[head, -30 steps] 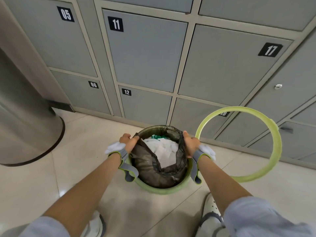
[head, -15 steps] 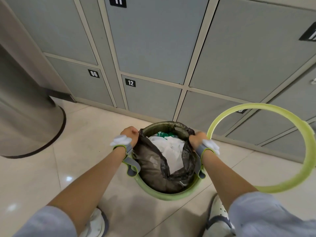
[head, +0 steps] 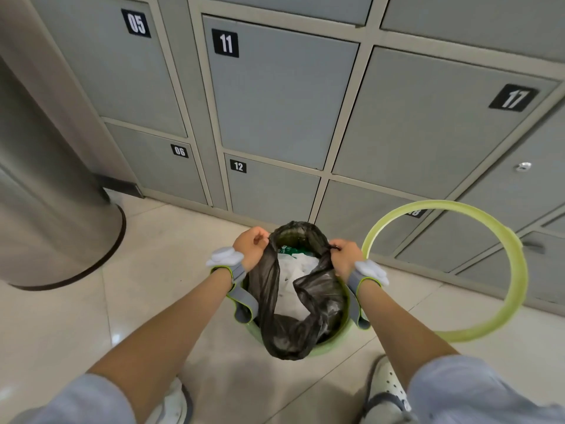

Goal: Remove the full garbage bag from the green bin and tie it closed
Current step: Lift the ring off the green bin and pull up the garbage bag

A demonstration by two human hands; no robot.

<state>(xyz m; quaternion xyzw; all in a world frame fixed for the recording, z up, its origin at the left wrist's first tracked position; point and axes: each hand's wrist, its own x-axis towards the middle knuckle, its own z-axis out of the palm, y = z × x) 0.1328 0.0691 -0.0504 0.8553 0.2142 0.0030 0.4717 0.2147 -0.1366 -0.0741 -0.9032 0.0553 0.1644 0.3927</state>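
A dark, half-clear garbage bag stuffed with white paper stands in the green bin on the floor in front of me. The bag's top is lifted above the bin's rim and its mouth gapes between my hands. My left hand pinches the bag's left edge. On the opposite side, my right hand grips the right edge. Both wrists wear grey straps with white pads.
The bin's green ring leans against the grey numbered lockers at the right. A wide steel cylinder stands at the left. My two shoes are on the tiled floor just below the bin.
Both hands have risen and pulled the bag's edges off the bin's rim. The bag now stands taller than the bin, and its mouth has narrowed.
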